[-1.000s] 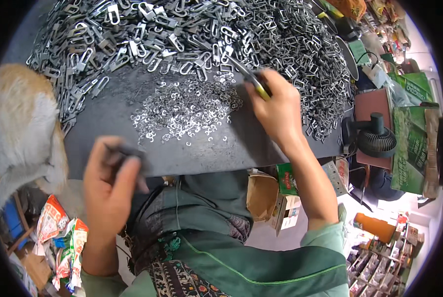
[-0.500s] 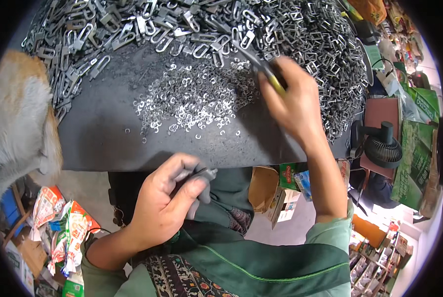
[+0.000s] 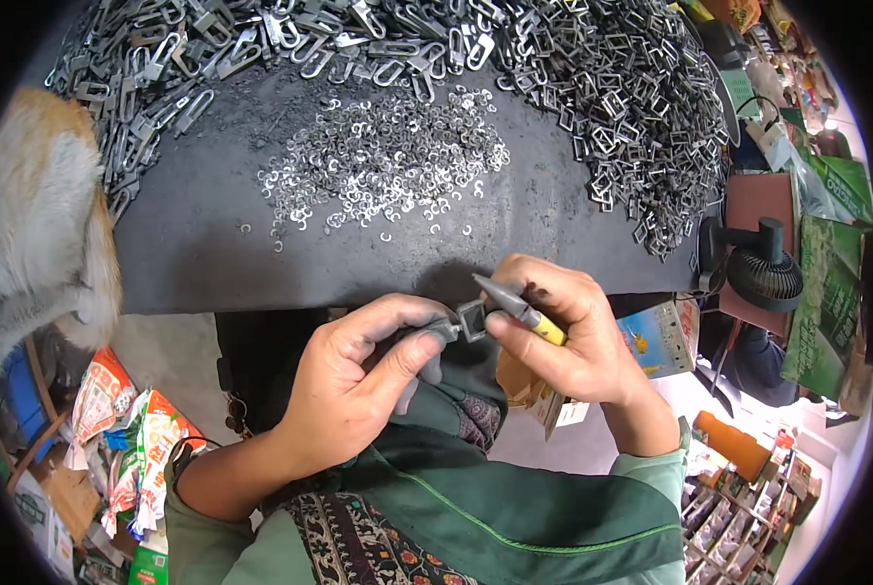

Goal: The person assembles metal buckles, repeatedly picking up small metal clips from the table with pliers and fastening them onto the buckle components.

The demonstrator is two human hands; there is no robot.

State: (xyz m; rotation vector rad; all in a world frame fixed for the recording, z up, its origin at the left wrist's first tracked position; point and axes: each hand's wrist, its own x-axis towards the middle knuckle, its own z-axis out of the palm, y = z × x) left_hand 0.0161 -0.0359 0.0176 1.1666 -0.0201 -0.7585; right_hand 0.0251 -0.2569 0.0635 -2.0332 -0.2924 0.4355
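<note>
Above my lap, just off the table's near edge, my left hand (image 3: 363, 375) is closed round a small metal part (image 3: 449, 330). Only its tip shows past the thumb; the fingers hide the rest. My right hand (image 3: 582, 341) pinches a small rectangular metal ring (image 3: 463, 325) against that tip. Grey-jawed pliers (image 3: 506, 296) with a yellow handle also lie in the right hand, their jaws pointing up and left. Beyond the hands, small C-shaped metal clips (image 3: 388, 161) are spread over the dark table (image 3: 183, 273).
Long slotted metal loops (image 3: 397, 49) heap along the far side, with rectangular metal rings (image 3: 631, 127) piled at far right. A furry orange-and-white animal (image 3: 46, 224) occupies the left edge. A small black fan (image 3: 766, 268) stands at right. Colourful bags (image 3: 154, 448) lie below left.
My right hand has come back from the far right pile to my left hand, with the pliers still in it. A rectangular ring now shows between its fingertips.
</note>
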